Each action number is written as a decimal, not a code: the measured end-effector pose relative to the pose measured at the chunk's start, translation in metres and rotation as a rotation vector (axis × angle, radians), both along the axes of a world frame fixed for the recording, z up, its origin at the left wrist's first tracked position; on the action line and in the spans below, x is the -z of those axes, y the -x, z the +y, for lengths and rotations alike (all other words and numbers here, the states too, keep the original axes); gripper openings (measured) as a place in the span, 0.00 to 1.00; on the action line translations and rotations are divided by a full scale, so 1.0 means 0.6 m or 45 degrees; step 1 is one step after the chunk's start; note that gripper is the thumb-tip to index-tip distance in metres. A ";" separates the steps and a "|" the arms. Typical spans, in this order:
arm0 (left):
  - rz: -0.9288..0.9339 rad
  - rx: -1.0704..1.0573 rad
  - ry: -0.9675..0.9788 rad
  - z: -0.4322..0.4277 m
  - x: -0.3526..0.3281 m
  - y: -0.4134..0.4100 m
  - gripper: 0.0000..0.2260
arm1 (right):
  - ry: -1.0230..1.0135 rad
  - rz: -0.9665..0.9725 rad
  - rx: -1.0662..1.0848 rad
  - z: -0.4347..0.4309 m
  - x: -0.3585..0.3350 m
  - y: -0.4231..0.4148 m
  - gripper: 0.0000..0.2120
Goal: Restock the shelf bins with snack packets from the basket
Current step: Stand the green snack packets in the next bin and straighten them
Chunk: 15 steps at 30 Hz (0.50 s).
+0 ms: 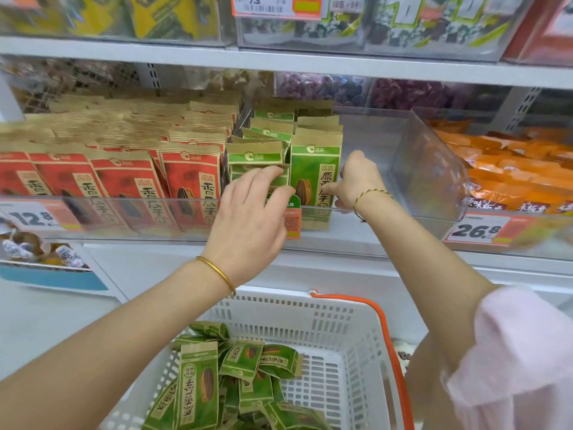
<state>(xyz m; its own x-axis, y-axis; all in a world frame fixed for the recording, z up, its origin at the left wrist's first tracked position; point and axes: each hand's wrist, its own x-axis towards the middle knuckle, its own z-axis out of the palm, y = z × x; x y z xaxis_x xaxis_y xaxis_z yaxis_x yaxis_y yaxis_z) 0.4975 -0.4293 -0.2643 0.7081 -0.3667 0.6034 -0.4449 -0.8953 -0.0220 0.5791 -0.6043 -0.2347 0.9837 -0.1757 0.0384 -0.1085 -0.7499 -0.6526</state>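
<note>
Green sunflower-seed packets stand in rows in a clear shelf bin (372, 226). My left hand (248, 217) reaches over the bin's front wall, and its fingers and thumb pinch the front left green packet (257, 155). The upright front right packet (314, 181) is held at its right edge by my right hand (356, 180), thumb on the front and fingers behind. To the right of that packet the bin is bare. Below, a white plastic basket (310, 307) with an orange handle (389, 342) holds several loose green packets (235, 377).
Red packets (130, 187) fill the bin to the left, orange packets (511, 175) the one to the right behind a clear divider (428, 169). Price tags (477, 231) hang on the bin fronts. Another shelf of bins (294, 29) sits above.
</note>
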 end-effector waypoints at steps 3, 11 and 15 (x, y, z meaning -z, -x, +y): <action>-0.048 0.023 0.018 0.000 0.000 0.003 0.17 | -0.063 -0.035 0.003 -0.005 0.000 0.006 0.21; -0.241 0.272 0.014 0.002 0.049 0.028 0.13 | -0.118 -0.463 -0.164 -0.015 -0.011 0.138 0.13; 0.064 0.277 -0.180 0.026 0.137 0.025 0.11 | -0.135 0.017 -0.482 0.017 0.080 0.179 0.12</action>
